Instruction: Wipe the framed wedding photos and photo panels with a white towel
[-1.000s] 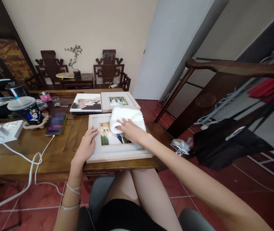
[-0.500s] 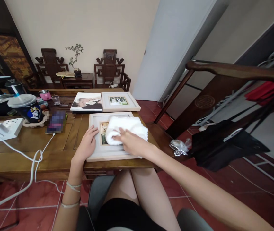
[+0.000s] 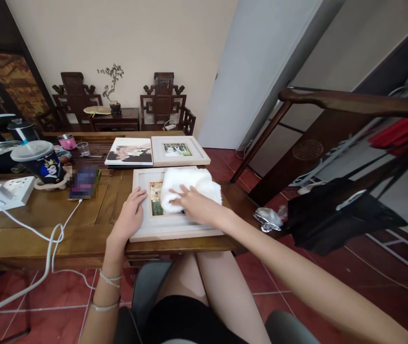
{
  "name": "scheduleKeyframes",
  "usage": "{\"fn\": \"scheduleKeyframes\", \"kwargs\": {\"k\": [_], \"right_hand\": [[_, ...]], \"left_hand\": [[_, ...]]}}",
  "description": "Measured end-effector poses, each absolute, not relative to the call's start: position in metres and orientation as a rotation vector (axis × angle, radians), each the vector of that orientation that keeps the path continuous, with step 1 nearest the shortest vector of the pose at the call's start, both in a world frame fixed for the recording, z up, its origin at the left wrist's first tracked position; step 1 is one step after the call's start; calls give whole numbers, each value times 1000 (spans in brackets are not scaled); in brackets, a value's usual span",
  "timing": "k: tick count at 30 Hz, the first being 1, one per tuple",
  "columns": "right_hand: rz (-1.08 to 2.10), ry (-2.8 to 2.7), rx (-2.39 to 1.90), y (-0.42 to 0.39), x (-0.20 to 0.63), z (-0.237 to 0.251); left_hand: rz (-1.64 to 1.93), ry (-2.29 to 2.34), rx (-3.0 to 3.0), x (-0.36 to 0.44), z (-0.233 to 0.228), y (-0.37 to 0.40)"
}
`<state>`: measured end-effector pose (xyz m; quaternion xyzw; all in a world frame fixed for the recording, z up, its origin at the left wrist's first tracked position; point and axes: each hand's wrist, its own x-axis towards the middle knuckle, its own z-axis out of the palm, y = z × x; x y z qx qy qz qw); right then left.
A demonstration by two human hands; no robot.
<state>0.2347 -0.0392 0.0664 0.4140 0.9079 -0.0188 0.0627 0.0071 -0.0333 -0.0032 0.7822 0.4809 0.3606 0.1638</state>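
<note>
A pale wooden picture frame [image 3: 175, 232] lies flat near the table's front edge, its small photo [image 3: 156, 197] partly showing. My left hand [image 3: 132, 210] rests on the frame's left side with the fingers stretched out over the border. Bunched on the frame's right half is a fluffy white towel [image 3: 192, 177]. My right hand [image 3: 192, 203] presses on it, some fingers spread over the top and a lower one tucked against the fabric. The towel hides the right part of the photo and the frame's upper right area.
Behind lie a second frame [image 3: 202, 153] and a white-edged photo panel [image 3: 128, 152]. To the left are a charging phone [image 3: 82, 182], a lidded cup [image 3: 48, 165] and a power strip [image 3: 13, 188]. A wooden chair [image 3: 297, 153] stands at the right.
My right hand and the towel have shifted slightly up and right across the frame, baring a little more of the photo. My left hand has stayed in place.
</note>
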Motion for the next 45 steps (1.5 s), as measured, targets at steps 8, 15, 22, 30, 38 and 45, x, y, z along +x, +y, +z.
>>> {"fn": "scheduleKeyframes", "kwargs": {"k": [8,15,22,30,38,45], "right_hand": [[-367,2814,979,-82,219,90],[-29,2981,1150,-2,207,48],[-97,3001,1147,6,197,56],[-392,2889,983,-41,201,76],[3,2912,1146,-18,175,65],[-175,2925,883,-78,207,90]], "left_hand": [[1011,1381,2229,8,-3,-34],[1019,1386,2207,5,-2,-33],[1085,1437,2131,8,1,-36],[1155,1371,2131,12,8,-41],[1159,1369,2140,12,11,-42],[1103,1402,2105,14,8,-41]]}}
